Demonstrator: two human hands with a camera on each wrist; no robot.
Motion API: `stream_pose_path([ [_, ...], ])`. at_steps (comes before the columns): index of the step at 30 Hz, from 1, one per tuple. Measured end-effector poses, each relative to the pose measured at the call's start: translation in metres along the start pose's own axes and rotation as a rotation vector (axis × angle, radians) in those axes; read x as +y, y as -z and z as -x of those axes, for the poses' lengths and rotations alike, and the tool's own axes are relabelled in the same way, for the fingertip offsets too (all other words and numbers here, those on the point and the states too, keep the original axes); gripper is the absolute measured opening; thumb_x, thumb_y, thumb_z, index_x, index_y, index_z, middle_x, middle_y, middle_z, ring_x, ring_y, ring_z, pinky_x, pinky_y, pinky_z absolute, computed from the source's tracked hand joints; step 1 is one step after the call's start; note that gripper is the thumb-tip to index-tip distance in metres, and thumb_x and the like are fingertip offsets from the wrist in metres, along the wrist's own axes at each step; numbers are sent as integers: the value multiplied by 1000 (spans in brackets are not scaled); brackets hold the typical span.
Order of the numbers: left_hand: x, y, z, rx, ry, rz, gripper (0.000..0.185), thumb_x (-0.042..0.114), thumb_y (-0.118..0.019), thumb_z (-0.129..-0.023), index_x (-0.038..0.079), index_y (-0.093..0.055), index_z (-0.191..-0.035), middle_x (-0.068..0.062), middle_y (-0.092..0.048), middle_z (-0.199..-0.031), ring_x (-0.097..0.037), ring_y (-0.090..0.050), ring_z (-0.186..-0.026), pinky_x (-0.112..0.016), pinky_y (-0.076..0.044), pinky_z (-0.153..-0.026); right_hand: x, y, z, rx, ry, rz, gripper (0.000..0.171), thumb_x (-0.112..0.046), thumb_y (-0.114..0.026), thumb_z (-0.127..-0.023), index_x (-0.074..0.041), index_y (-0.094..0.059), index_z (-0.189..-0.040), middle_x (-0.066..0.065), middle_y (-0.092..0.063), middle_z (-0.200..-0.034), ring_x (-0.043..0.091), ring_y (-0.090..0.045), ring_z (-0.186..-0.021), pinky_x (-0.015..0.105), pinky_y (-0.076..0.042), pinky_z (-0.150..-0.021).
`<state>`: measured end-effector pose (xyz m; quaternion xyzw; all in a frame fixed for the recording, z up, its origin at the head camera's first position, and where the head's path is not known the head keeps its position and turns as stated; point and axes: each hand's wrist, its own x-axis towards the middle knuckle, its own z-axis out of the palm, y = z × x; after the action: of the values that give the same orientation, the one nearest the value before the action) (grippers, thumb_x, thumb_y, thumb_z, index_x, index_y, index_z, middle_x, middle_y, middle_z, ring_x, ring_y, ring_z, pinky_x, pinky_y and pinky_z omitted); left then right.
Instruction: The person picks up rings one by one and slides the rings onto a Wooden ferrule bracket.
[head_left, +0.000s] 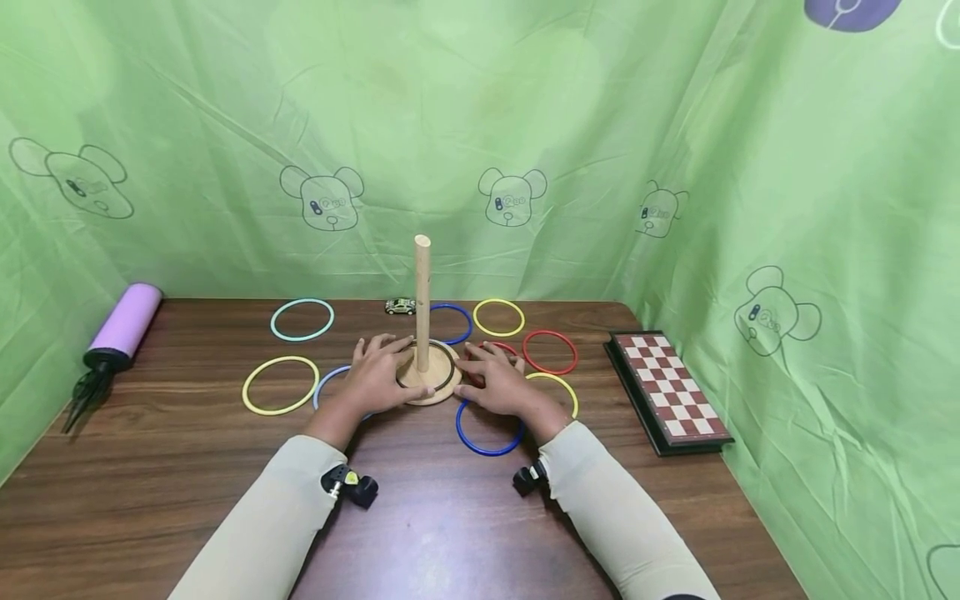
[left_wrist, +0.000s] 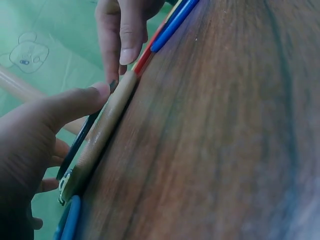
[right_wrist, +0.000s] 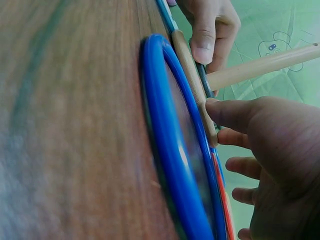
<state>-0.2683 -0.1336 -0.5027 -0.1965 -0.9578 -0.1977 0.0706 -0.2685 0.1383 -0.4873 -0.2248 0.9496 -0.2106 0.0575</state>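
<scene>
A thin black ring (head_left: pixel 452 367) encircles the upright wooden peg (head_left: pixel 423 304), low over its round wooden base (head_left: pixel 438 400). My left hand (head_left: pixel 378 375) holds this ring, thumb at the front and fingers toward the back. In the left wrist view the ring (left_wrist: pixel 77 142) is slightly raised from the base at the near side. On the other side, my right hand (head_left: pixel 498 379) has its fingers spread. The right thumb and forefinger are right at the edge of the base (right_wrist: pixel 192 65) in the right wrist view. A blue ring (head_left: pixel 487 452) lies below that hand.
Several coloured rings lie around the base, including a yellow ring (head_left: pixel 281 410) and a red ring (head_left: pixel 551 371). A toy car (head_left: pixel 401 306) sits behind. At left is a purple hand pump (head_left: pixel 129 321); at right, a checkered board (head_left: pixel 671 387). Green cloth (head_left: pixel 420 125) hangs behind the table.
</scene>
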Motion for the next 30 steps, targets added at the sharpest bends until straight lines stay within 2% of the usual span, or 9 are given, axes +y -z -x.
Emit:
stream_pose_path([
  [11,-3,-1,1,-32,22,26,88,68,-82,-87,13,-64,-154,-12,-50,-170,-48,-36,-161,-86,-17,-125,-2,-1,-1,-8,-4,1,59,-49,-75,-103,-27,-63,-157,4,-38,-179,42,-22,-170,85,-15,-123],
  [17,-6,0,2,-38,7,40,92,72,-82,-85,15,-64,-155,-13,-45,-174,-49,-33,-162,-87,-16,-124,-1,-3,-2,-11,-2,6,60,-50,-74,-104,-27,-62,-157,4,-37,-179,42,-21,-170,86,-15,-122],
  [24,-20,19,10,32,28,83,91,71,-88,-79,17,-70,-149,-12,-47,-173,-50,-31,-162,-87,-12,-124,-1,-1,0,-3,2,10,60,-49,-74,-104,-25,-62,-157,5,-38,-179,42,-22,-170,83,-17,-122],
  [30,-31,27,19,29,21,38,95,76,-85,-79,19,-67,-152,-12,-48,-172,-52,-33,-160,-89,-13,-123,-2,0,1,-7,-5,3,60,-48,-74,-104,-24,-62,-157,6,-37,-179,42,-21,-170,82,-16,-123],
])
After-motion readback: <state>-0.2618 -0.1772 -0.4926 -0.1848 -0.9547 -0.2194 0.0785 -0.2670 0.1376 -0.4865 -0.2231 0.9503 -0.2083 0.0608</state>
